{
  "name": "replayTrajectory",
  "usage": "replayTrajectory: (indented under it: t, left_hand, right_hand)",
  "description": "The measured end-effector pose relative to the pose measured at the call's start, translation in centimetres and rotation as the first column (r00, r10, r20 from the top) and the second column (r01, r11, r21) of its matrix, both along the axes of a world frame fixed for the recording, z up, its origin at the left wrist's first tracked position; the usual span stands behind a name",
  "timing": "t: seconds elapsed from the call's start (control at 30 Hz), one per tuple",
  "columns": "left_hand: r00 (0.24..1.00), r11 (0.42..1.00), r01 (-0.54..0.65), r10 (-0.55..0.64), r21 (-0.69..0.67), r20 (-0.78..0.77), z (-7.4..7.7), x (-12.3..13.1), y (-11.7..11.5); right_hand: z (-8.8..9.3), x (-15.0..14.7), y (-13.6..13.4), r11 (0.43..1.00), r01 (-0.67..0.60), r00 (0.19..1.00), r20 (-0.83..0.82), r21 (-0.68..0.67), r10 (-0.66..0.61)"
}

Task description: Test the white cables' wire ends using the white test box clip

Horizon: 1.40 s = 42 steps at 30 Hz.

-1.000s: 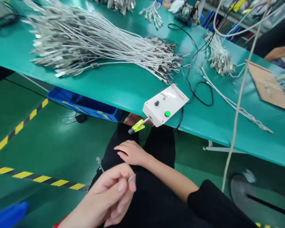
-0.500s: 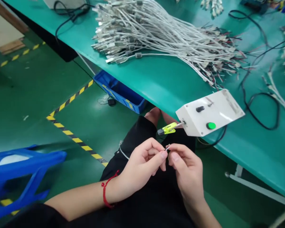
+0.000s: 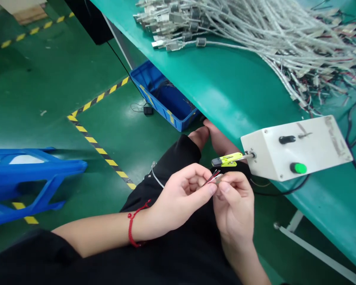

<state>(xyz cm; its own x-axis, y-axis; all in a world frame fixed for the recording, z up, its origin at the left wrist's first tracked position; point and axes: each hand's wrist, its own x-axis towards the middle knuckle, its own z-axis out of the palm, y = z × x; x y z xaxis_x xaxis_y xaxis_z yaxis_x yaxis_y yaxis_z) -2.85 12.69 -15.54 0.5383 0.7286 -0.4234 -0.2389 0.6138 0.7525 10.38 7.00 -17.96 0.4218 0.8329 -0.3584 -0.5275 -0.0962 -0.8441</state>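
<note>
Grip clamped: left hand point(image 3: 180, 200), right hand point(image 3: 233, 209) on thin wires point(image 3: 212, 178) (ends hidden by fingers).

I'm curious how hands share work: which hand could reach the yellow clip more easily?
Probably the right hand. It sits just below the yellow clip, closer than the left hand, which seems to be gripping the white cable.

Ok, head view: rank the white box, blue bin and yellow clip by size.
White box and blue bin look similar, and the box sits nearer the camera, so I can't rank them. Smallest: yellow clip.
</note>
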Motion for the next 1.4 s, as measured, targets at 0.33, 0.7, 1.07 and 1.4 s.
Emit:
replayTrajectory:
  t: [0.33,0.7,1.07,1.4]
  left_hand:
    - [0.978,0.976,-0.180,0.190,0.120,-0.082,-0.6,-0.8,0.6]
    - [0.970,0.965,-0.241,0.242,0.104,0.001,-2.1,-0.7,1.3]
    - [0.969,0.967,-0.242,0.237,0.076,0.068,-2.1,-0.5,1.5]
    - [0.974,0.973,-0.218,0.212,0.073,0.074,-1.7,-0.5,1.3]
  right_hand:
    - [-0.3,-0.3,1.0,0.998,0.060,0.998,-0.002,0.000,-0.060]
    - [-0.5,0.7,2.2,0.999,-0.040,0.998,-0.043,0.006,0.040]
    - [-2.5,1.2,4.0,0.972,-0.119,0.968,-0.194,0.201,0.158]
    - [-4.6,1.3,4.1,0.977,-0.055,0.973,-0.207,0.205,0.098]
